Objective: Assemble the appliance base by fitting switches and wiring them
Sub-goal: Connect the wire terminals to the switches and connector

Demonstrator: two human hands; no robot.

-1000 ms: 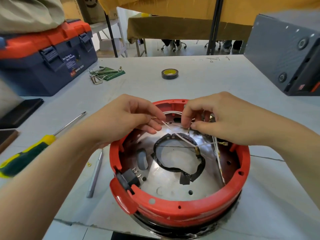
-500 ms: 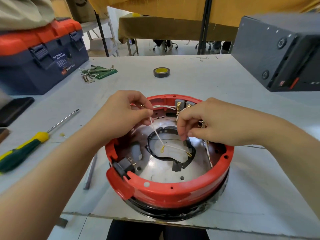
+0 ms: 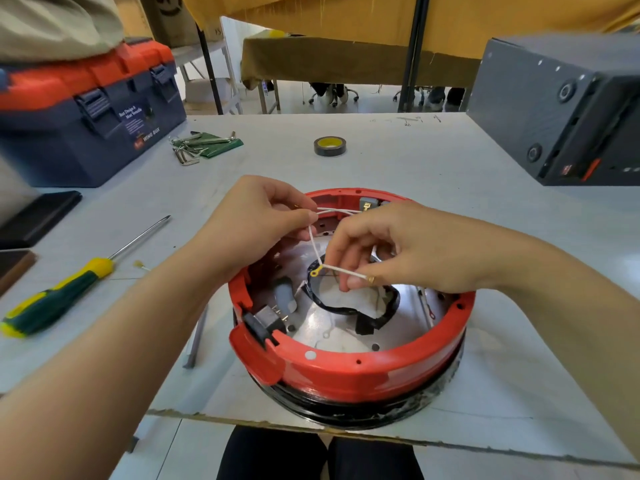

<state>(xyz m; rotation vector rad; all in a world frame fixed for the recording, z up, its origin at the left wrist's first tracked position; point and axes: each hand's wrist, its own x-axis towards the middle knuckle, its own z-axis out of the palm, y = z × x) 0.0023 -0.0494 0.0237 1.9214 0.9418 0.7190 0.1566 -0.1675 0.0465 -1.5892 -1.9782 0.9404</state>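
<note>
Now both hands held thin white wires over the round red plastic appliance base (image 3: 346,372).
Centre frame, near the worktop's (image 3: 415,161) front edge, the left hand (image 3: 256,220) pinched a white wire (image 3: 313,242) ending in a yellow ring terminal (image 3: 314,273); the right hand's (image 3: 398,247) fingers (image 3: 353,281) pinched a second wire (image 3: 346,271) beside its brass connector (image 3: 371,279). A yellow-and-green-handled screwdriver (image 3: 59,299) lay at left.

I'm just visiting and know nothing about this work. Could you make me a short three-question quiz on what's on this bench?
1. True or false: both hands hold thin white wires over the red appliance base.
2. Which tool lies nearest the left hand? A) yellow-green screwdriver B) tape roll C) toolbox
3. Fill in: the right hand's fingers pinch a wire ending in a small yellow ____ terminal.

Key: 1 true; 2 A; 3 ring.
</note>
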